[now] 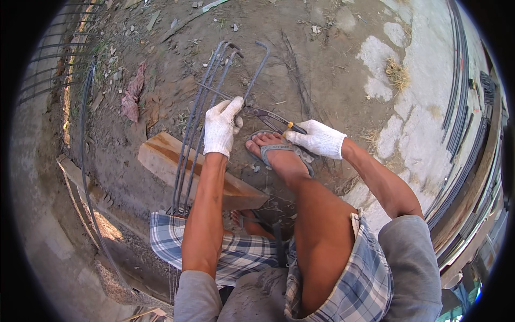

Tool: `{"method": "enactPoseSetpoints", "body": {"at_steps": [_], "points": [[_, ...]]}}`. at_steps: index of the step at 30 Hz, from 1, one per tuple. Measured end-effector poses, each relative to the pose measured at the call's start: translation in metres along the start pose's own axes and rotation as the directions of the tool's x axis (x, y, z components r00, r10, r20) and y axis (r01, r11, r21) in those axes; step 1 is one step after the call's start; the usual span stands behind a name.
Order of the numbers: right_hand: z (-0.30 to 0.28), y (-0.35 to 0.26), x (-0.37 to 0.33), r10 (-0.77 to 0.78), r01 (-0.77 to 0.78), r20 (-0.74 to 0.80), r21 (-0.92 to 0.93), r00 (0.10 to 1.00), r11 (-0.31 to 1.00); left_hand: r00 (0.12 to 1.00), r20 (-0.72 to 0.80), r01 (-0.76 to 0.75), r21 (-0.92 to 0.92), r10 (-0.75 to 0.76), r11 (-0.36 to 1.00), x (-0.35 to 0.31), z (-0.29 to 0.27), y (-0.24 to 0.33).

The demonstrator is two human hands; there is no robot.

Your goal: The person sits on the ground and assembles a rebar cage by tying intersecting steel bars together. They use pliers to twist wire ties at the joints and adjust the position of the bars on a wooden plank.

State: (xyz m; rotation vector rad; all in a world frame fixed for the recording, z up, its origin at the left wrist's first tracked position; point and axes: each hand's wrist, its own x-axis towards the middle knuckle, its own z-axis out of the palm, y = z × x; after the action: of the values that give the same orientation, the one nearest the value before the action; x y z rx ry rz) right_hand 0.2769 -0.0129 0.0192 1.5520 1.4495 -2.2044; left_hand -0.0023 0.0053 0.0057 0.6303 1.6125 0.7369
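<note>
My left hand (219,127), in a white knitted glove, is closed at the lower end of a hooked steel bar (259,68). A thin rod (213,89) crosses the bars just above this hand. My right hand (317,138), also gloved, grips a pair of pincers (272,119) with dark handles and a yellow band. The pincers' jaws are right beside my left fingers; what lies between them is too small to make out. Several other bent steel bars (189,134) run past the left side of my left hand, their hooked ends pointing away from me.
Under the bars lies a timber block (166,155), near my sandalled foot (279,155). A crumpled reddish cloth (133,95) is on the dirt at left. Parallel rods (53,56) stand at the far left, and long dark bars (458,80) lie on concrete (424,112) at right.
</note>
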Motion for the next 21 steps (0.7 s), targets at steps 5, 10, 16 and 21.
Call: {"method": "enactPoseSetpoints", "body": {"at_steps": [5, 10, 16, 21], "points": [[-0.016, -0.014, -0.008, -0.049, 0.051, 0.037, -0.036, 0.998, 0.998, 1.0, -0.018, 0.002, -0.021, -0.002, 1.0, -0.001, 0.001, 0.0], [-0.035, -0.026, -0.006, 0.004, -0.021, 0.12, 0.148, 0.993, 0.989, 0.999, -0.038, -0.004, -0.013, 0.003, 1.0, 0.0, 0.002, 0.0], [-0.009, -0.001, -0.008, -0.052, -0.085, 0.254, 0.498, 0.966, 0.863, 0.997, -0.075, -0.008, -0.019, 0.007, 1.0, -0.001, 0.004, 0.001], [0.016, 0.014, -0.002, -0.167, 0.135, 0.082, 0.305, 0.983, 0.943, 0.996, -0.091, -0.009, -0.004, 0.008, 1.0, -0.003, 0.008, 0.003]]}}
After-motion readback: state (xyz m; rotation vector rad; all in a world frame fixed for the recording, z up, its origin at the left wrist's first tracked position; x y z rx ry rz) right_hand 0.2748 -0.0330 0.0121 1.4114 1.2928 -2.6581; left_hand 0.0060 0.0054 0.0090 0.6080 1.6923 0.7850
